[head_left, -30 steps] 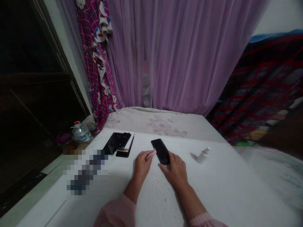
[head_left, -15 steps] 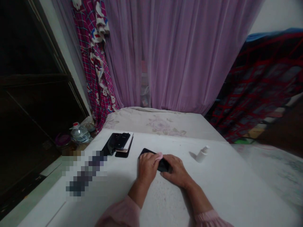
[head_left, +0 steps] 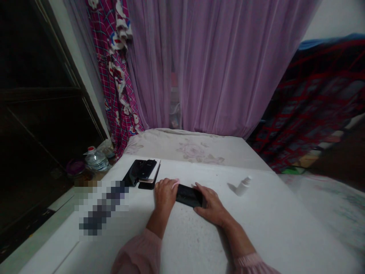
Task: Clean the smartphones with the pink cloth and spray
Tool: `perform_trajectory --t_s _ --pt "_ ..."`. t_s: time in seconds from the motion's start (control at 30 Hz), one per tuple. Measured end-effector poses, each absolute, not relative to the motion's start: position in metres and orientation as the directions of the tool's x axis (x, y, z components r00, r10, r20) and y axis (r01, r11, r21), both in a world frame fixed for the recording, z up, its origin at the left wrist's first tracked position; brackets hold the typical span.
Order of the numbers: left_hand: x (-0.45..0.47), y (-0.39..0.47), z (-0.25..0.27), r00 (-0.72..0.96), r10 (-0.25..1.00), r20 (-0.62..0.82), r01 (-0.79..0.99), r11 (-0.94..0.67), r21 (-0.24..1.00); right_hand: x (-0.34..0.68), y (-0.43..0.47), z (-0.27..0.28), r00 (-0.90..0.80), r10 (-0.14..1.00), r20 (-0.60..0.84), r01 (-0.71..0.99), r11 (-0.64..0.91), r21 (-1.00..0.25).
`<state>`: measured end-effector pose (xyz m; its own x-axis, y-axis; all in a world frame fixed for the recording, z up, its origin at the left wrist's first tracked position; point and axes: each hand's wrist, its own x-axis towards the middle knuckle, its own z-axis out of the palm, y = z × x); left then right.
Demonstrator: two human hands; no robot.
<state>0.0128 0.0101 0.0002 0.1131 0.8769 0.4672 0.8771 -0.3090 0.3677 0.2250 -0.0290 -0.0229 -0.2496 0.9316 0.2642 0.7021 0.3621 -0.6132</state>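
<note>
A black smartphone [head_left: 188, 195] lies flat on the white table between my hands. My right hand [head_left: 210, 203] grips its right end, thumb on the near side and fingers on the far side. At the phone's left end, my left hand [head_left: 166, 193] is closed on a small pink cloth [head_left: 176, 183], of which only a bit shows by the fingers. Left of that hand sits a pile of phones [head_left: 148, 171], with a dark glossy pouch or case [head_left: 132, 174] against it.
A small white spray bottle [head_left: 244, 186] stands on the white table [head_left: 273, 224], right of my hands. Beyond is a flowered cloth [head_left: 196, 148] below purple curtains [head_left: 222, 68]. A large water bottle [head_left: 97, 160] stands off the table's left side. Part of the left table is pixelated.
My left hand has slid left along the phone with the pink cloth, uncovering more of the dark screen. My right hand has stayed at the right end.
</note>
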Motion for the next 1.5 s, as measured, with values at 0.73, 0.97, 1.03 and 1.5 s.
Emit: perform_trajectory --t_s 0.73,0.97,1.03,1.5 --pt "0.048 0.0 0.002 0.227 0.874 0.429 0.838 -0.4 0.372 0.223 -0.024 -0.038 -0.231 0.878 0.418 0.776 0.426 -0.465" --pt "0.013 0.016 -0.004 0.079 0.88 0.469 0.869 -0.291 0.4 0.222 -0.025 -0.035 -0.207 0.901 0.382 0.781 0.388 -0.49" --pt "0.008 0.018 -0.005 0.058 0.88 0.471 0.864 -0.281 0.418 0.221 -0.025 -0.034 -0.206 0.904 0.375 0.778 0.384 -0.497" --pt "0.033 0.011 -0.004 0.132 0.878 0.461 0.856 -0.335 0.393 0.22 -0.026 -0.034 -0.182 0.903 0.389 0.769 0.377 -0.516"
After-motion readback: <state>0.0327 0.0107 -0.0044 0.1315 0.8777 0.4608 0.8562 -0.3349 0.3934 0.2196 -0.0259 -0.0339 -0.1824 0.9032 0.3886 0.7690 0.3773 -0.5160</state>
